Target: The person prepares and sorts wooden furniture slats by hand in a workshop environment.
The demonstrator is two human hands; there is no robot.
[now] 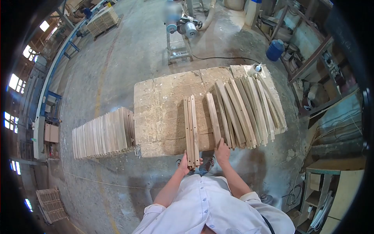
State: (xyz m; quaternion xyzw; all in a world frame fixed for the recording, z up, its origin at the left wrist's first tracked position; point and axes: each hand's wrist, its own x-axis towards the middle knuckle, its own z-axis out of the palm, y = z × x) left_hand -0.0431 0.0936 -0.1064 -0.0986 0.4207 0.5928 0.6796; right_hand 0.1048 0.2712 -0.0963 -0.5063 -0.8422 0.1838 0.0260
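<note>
My left hand (184,163) is wrapped round the near ends of a few narrow wooden strips (191,130) with small dark holes, lying side by side on the worktable (167,105). My right hand (222,152) has its fingers closed on the near end of a single wooden strip (213,117), which stands a little apart from the others. To the right of it, a row of several wooden strips (243,113) leans across the table's right half. A white bottle (257,69) stands at the far right corner.
A stack of wooden strips (103,134) stands left of the table. Beyond the table are a machine on a stand (180,48) and a cable on the floor. A blue drum (275,50) and shelves (323,183) stand at the right; a pallet stack (102,22) is far left.
</note>
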